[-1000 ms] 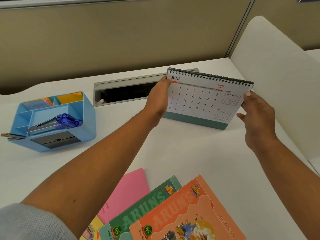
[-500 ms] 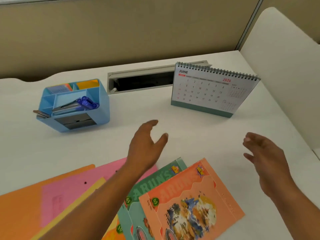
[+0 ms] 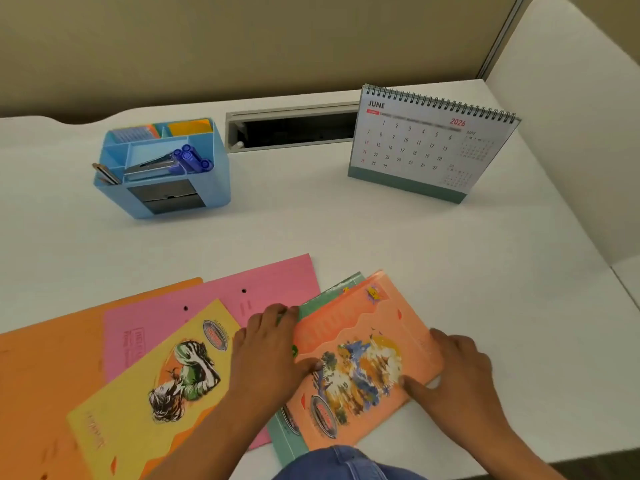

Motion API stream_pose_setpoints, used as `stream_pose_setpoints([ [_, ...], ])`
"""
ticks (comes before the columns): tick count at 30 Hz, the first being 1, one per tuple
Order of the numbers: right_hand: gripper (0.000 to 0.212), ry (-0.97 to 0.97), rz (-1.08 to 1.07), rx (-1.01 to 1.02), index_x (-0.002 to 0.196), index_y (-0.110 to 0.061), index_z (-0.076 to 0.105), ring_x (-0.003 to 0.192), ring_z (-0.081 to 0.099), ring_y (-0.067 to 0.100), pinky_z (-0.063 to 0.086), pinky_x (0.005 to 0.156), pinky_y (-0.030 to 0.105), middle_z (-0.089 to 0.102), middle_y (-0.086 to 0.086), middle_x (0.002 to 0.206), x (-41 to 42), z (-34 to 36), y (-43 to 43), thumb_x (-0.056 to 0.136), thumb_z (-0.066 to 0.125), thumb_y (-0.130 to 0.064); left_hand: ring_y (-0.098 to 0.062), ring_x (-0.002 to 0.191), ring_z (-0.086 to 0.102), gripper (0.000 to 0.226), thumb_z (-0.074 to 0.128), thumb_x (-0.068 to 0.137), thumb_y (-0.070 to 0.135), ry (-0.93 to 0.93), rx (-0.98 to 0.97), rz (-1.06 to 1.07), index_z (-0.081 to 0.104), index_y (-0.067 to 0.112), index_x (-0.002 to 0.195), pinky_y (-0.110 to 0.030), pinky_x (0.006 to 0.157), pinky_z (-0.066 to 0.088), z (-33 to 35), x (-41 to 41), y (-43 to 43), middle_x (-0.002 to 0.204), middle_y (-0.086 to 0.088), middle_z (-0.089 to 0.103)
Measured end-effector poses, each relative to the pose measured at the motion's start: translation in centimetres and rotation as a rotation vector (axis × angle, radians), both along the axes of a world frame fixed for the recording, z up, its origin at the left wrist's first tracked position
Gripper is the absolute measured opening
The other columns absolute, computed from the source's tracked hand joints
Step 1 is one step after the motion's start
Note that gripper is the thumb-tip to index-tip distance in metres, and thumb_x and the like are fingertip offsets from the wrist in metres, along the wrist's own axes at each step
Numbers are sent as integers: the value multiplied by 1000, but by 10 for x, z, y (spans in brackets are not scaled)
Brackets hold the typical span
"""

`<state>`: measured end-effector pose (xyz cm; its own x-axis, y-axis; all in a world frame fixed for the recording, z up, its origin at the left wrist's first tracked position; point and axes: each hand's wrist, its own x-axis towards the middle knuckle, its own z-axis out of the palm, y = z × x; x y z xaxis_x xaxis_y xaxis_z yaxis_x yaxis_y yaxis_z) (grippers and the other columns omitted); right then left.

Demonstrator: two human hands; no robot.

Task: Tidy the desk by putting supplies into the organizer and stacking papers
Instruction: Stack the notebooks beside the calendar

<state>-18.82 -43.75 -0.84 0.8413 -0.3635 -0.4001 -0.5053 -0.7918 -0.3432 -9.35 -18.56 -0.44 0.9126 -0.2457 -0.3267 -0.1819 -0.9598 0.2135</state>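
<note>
My left hand (image 3: 266, 344) and right hand (image 3: 460, 372) were clamped on the orange notebook (image 3: 360, 358) lying over the green notebook (image 3: 332, 289) at the counter's (image 3: 346, 230) front; squaring their edges first seemed wise.

An office cubicle. Beige fabric partition (image 3: 242, 46) along the far edge of a white desk (image 3: 346, 230), cable slot (image 3: 294, 129) set into it near that edge, spiral desk calendar (image 3: 426, 143) towards the far right corner, blue organizer (image 3: 214, 178) holding pens.
</note>
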Motion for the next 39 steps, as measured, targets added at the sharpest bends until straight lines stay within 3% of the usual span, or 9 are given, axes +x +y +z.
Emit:
stream_pose_setpoints([
  [10,72,-179,55,208,141,-21,43,119,44,19,35,97,27,49,-3,130,43,-6,47,78,73,-41,-23,110,55,82,80,63,59,128,50,174,46,29,131,-38,89,49,4,22,50,120,1,55],
  [14,68,-225,91,347,136,-22,47,113,51,12,45,99,34,53,-7,126,57,-12,58,76,75,-34,-20,91,62,65,84,62,51,223,16,271,50,30,113,-33,76,52,16,38,62,105,5,63],
  [17,63,-225,40,466,137,-23,47,107,53,6,46,90,16,54,-7,127,68,-9,68,80,75,-27,-14,74,59,23,72,84,36,207,-196,319,55,23,93,-28,62,42,26,45,72,92,1,66],
  [19,62,-251,-95,561,137,-23,45,106,54,6,42,81,7,54,-7,128,72,-3,70,83,74,-26,-15,68,62,10,65,92,29,206,-418,380,63,20,88,-26,57,41,38,46,78,83,-1,70],
  [22,65,-248,-257,692,142,-26,38,110,56,7,43,82,16,53,-10,129,63,12,67,86,69,-34,-16,58,62,6,64,92,23,232,-779,498,68,20,90,-32,57,47,58,41,75,75,-1,72],
  [26,44,-156,-320,986,136,-27,46,100,69,13,52,94,38,72,-6,110,43,36,63,95,55,-37,-25,70,68,9,65,91,23,266,-1121,702,67,16,95,-42,65,56,71,43,48,86,-9,75],
  [29,27,-239,-406,1057,125,-23,57,96,72,24,55,89,47,73,2,108,43,51,50,98,51,-27,-23,76,70,9,63,93,21,330,-1262,753,67,14,98,-42,70,58,71,42,9,91,-8,75],
  [35,20,-363,-577,938,112,-15,64,87,73,32,56,81,44,75,11,101,60,47,-22,94,57,-11,-25,89,72,15,59,95,8,492,-1151,521,67,19,102,-47,85,57,49,46,-65,97,-4,75],
  [39,20,-349,-595,849,113,-15,64,81,74,26,59,67,33,75,7,97,66,32,-63,95,55,-9,-14,86,70,22,61,91,-1,569,-1125,453,65,20,94,-30,78,57,38,54,-93,95,1,73],
])
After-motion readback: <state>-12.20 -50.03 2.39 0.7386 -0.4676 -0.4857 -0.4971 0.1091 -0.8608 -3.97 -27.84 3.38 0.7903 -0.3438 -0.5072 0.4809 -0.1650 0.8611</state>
